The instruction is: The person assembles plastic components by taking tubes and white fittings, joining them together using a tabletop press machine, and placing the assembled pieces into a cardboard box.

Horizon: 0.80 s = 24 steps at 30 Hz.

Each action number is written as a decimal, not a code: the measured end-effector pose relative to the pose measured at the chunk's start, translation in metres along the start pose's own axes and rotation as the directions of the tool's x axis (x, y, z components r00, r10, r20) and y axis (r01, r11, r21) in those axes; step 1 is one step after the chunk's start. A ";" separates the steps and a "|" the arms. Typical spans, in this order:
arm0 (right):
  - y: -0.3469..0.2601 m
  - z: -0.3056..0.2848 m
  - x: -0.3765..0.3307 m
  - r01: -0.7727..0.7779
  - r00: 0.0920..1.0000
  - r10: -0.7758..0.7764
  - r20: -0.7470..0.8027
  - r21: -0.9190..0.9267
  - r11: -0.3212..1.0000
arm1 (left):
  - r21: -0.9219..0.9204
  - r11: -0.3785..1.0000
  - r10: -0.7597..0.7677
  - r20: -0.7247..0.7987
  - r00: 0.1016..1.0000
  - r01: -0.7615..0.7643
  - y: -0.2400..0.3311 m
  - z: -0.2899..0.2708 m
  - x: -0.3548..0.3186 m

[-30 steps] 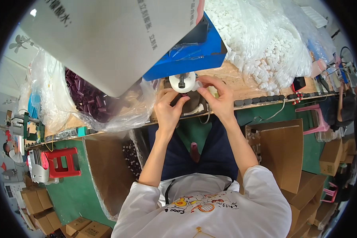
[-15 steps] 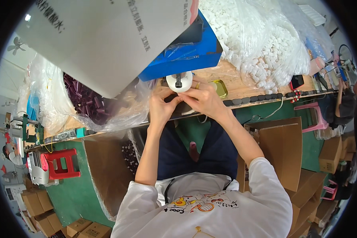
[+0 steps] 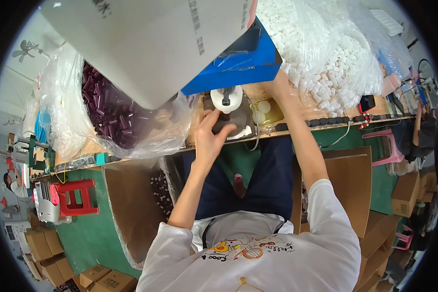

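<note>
Head view: a person in a white printed shirt (image 3: 277,258) works seated, two bare hands well apart over a wooden surface (image 3: 255,91). The left hand (image 3: 209,136) is half open, thumb spread away from the curved fingers, its fingertips just beside a white round fitting (image 3: 227,100) that sits below the front edge of a blue machine (image 3: 238,73); whether they touch it cannot be told. The right hand (image 3: 279,85) extends past the machine's corner toward a heap of small white pieces (image 3: 321,92); its fingers are hidden, so their opening and any grip cannot be told. Just right of the fitting, pale discs (image 3: 263,107) lie in a shallow yellowish tray (image 3: 276,115). A smooth white panel (image 3: 141,48), cut off at the top, masks part of the machine and of the glossy dark-purple tubes (image 3: 102,100) heaped in crinkled clear plastic (image 3: 165,134). The white pieces, short and blocky, lie in and around similar film. Beyond, at the left rim, stands a molded red stool (image 3: 79,197).
</note>
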State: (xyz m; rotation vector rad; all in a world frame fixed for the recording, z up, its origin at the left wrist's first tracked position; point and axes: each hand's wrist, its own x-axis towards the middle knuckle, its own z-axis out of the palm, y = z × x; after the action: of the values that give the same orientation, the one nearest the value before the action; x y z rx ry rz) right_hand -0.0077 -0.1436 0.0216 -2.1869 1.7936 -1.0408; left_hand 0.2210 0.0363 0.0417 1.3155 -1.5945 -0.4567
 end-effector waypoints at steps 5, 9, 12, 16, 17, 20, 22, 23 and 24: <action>0.011 -0.034 -0.012 -0.073 0.991 0.103 -0.091 0.289 0.955 | -0.079 0.996 -0.054 -0.057 0.997 0.049 0.009 -0.010 -0.025; 0.001 -0.051 -0.037 -0.142 0.990 0.134 0.052 0.498 0.856 | 0.048 0.999 0.000 -0.111 0.994 0.005 0.011 -0.004 -0.006; -0.041 -0.048 -0.065 -0.105 0.994 0.092 0.053 0.620 0.778 | 0.148 0.983 0.125 -0.115 0.985 -0.108 0.001 -0.002 0.007; -0.075 -0.043 -0.079 -0.150 0.975 0.027 0.220 0.566 0.810 | -0.058 0.998 0.019 -0.120 0.993 -0.026 0.026 -0.012 0.018; -0.083 -0.048 -0.082 -0.140 0.966 -0.002 0.260 0.526 0.839 | -0.046 0.999 0.017 -0.063 0.998 -0.020 0.037 -0.016 0.020; -0.074 -0.047 -0.085 -0.076 0.971 -0.050 0.235 0.498 0.864 | 0.145 0.988 -0.093 0.289 0.953 0.053 0.069 -0.078 -0.001; -0.087 -0.049 -0.086 -0.134 0.947 -0.042 0.318 0.509 0.850 | 0.638 0.711 -0.563 0.267 0.783 0.294 0.089 -0.145 -0.021; -0.092 -0.047 -0.085 -0.130 0.951 -0.037 0.307 0.506 0.853 | 0.655 0.690 -0.508 0.135 0.851 0.308 0.076 -0.171 -0.039; -0.098 -0.044 -0.085 -0.008 0.972 -0.124 0.198 0.559 0.829 | 0.835 0.512 -0.359 -0.005 0.933 0.201 0.052 -0.189 -0.055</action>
State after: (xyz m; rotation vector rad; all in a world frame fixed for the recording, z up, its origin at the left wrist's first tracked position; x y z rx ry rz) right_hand 0.0418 -0.0245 0.0678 -1.9009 1.1371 -1.0990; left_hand 0.3500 0.1566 0.1430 2.3489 -1.8173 0.0558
